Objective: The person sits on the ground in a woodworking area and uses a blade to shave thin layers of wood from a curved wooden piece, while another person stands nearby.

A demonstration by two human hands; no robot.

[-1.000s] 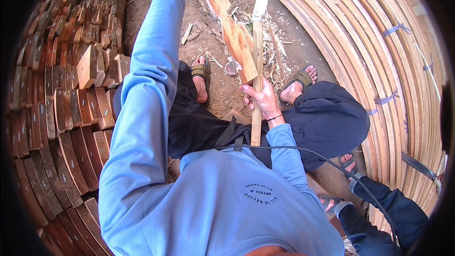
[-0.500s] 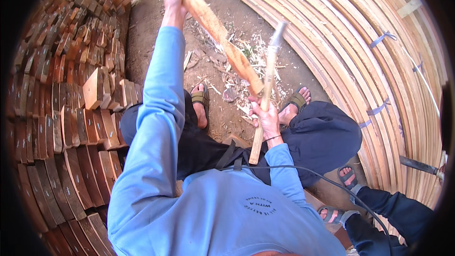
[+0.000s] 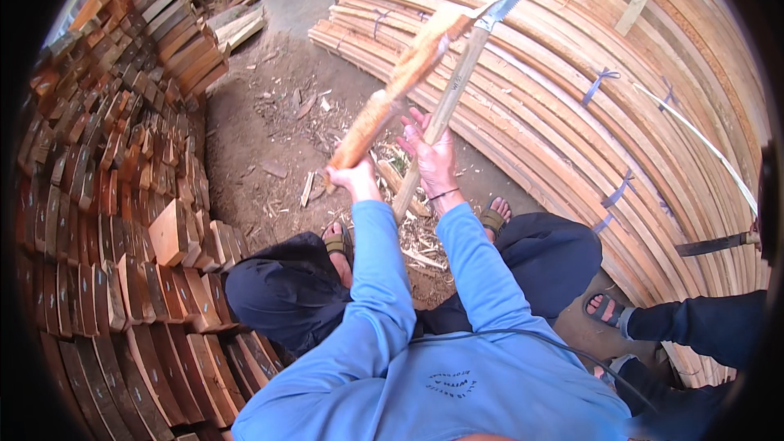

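Observation:
My left hand (image 3: 353, 176) grips the near end of a rough wooden stick (image 3: 398, 90), which slants up and to the right in the air. My right hand (image 3: 433, 155) holds the long wooden handle of a blade tool (image 3: 468, 67); its flat metal blade crosses the stick's far end near the top. Both arms in blue sleeves reach forward over my dark trousers and sandalled feet (image 3: 336, 243).
Stacked short curved wood pieces (image 3: 122, 220) fill the left side. Long bent wooden strips tied in bundles (image 3: 621, 114) cover the right. Wood chips lie on the dirt floor (image 3: 278, 147). Another person's sandalled foot (image 3: 606, 309) and dark trouser leg are at the lower right.
The view tilted up. My left hand drew back nearer to me with the stick. The tool swung from upright to slanting up right, its blade now meeting the stick's far end.

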